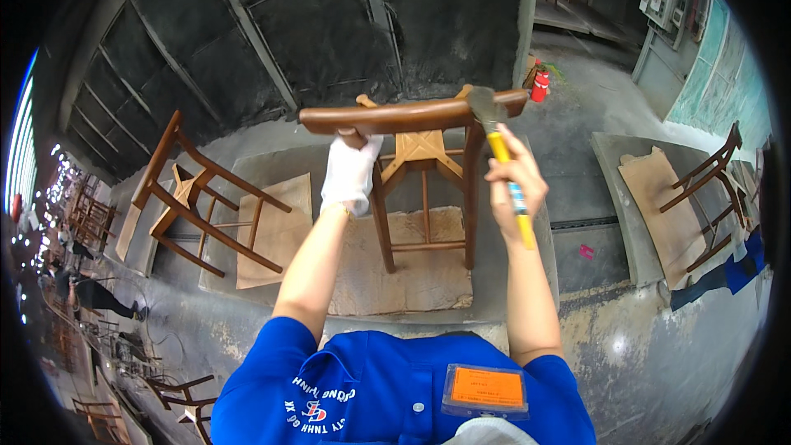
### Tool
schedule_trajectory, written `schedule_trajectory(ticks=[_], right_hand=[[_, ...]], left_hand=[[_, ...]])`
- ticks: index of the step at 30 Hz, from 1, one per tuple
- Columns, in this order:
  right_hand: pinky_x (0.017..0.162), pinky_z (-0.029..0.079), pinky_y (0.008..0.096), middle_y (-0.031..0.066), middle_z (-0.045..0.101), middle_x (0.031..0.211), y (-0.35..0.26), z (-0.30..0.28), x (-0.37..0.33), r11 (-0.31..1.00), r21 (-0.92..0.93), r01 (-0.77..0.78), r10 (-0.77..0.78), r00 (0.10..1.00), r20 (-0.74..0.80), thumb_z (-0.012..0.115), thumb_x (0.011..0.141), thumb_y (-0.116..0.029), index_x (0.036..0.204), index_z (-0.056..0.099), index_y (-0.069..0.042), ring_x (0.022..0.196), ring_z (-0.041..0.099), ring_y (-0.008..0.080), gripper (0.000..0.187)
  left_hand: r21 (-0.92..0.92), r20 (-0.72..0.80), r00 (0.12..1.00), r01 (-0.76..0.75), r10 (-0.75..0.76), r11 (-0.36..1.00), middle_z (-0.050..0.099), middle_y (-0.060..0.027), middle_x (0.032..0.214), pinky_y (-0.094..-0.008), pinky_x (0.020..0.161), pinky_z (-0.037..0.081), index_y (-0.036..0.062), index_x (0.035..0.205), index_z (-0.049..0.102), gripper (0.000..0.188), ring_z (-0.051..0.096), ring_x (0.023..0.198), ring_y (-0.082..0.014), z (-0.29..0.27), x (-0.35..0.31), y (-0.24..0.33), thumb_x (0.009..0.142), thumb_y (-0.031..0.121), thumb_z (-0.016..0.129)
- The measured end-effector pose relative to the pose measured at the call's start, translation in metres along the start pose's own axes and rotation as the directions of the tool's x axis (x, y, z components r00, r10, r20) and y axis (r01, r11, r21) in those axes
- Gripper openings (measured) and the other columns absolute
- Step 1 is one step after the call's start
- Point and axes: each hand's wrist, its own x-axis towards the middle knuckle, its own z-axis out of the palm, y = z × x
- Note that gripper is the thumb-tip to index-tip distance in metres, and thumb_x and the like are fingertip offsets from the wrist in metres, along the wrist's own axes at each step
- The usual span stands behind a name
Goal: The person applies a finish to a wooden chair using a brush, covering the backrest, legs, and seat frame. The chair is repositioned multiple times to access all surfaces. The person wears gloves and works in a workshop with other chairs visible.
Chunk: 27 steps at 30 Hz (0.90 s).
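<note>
A dark wall (pixel 321 25) with metal strips fills the far side; before it lies a grey platform (pixel 492 290), and its right edge runs just past the right forearm. On this platform is the main chair (pixel 420 148), a brown wooden frame with a paler seat cross; it is above a sheet of cardboard (pixel 404 295), and its two nearer legs come down upon this sheet, one of them close to the sheet's right edge; whether every foot touches, one cannot tell. A second chair (pixel 183 189) stands to the left, partly over another sheet; a third chair (pixel 715 173) is well apart, near the right sheet's far corner.

The top rail (pixel 387 119) of the main chair lies across, beyond both hands. The left hand (pixel 349 171), in a white glove, is closed on this chair just under the rail's left part; the glove is blurred, so the single fingers cannot be told. The right hand (pixel 517 175), bare, is clasped around a brush (pixel 498 148) with a yellow handle; the dark bristles are at the rail's right part, close to its end.
</note>
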Motion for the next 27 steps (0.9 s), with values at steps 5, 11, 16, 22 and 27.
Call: schedule_trajectory(ticks=[5,11,16,22,27], right_hand=[[0.109,0.056,0.0441,0.0269,0.070,0.142,-0.016,0.010,0.023,0.963,-0.209,-0.169,0.074,0.913,-0.402,0.066,0.091,0.011,0.080,0.067,-0.006,0.132,0.069,0.0372,0.020],[0.112,0.057,0.0432,0.0191,0.072,0.143,-0.059,0.070,-0.021,0.980,-0.084,0.181,-0.163,0.968,0.189,0.076,0.079,0.005,0.076,0.068,-0.008,0.139,0.067,0.0376,0.015],[0.103,0.062,0.0437,0.0266,0.068,0.143,-0.061,0.081,-0.025,0.988,-0.127,-0.088,0.023,0.898,-0.440,0.068,0.082,0.012,0.078,0.067,-0.003,0.131,0.071,0.0376,0.015],[0.105,0.060,0.0370,0.0221,0.070,0.145,-0.084,0.139,-0.048,0.990,0.118,0.083,-0.099,0.986,0.136,0.078,0.077,0.008,0.080,0.073,-0.009,0.134,0.070,0.0384,0.017],[0.106,0.060,0.0438,0.0271,0.060,0.151,-0.072,0.141,-0.048,0.965,-0.129,-0.227,0.112,0.808,-0.579,0.069,0.089,0.012,0.077,0.068,-0.005,0.138,0.064,0.0408,0.021]], left_hand=[[-0.108,0.008,0.995,0.096,-0.096,0.989,0.077,-0.0055,0.103,-0.0349,0.088,0.055,-0.0013,0.116,0.074,0.031,0.070,0.096,-0.0144,0.004,-0.017,0.013,0.100,0.025,0.078],[-0.057,0.288,0.941,0.204,-0.179,0.977,0.076,-0.0135,0.114,-0.0368,0.098,0.055,-0.0049,0.127,0.068,0.049,0.071,0.107,-0.0219,-0.018,-0.027,-0.013,0.095,0.030,0.082],[0.150,0.317,0.862,0.366,-0.396,0.918,0.073,-0.0194,0.135,-0.0377,0.107,0.054,-0.0049,0.142,0.064,0.063,0.070,0.122,-0.0261,-0.065,-0.084,-0.083,0.092,0.026,0.088],[0.393,0.445,0.687,0.426,-0.574,0.815,0.076,-0.0171,0.127,-0.0377,0.104,0.054,-0.0059,0.136,0.069,0.057,0.071,0.116,-0.0266,-0.104,-0.160,-0.169,0.097,0.033,0.084],[0.588,0.438,0.388,0.559,-0.811,0.585,0.081,-0.0176,0.117,-0.0425,0.093,0.059,-0.0050,0.128,0.076,0.050,0.077,0.105,-0.0301,-0.171,-0.231,-0.252,0.098,0.035,0.081]])
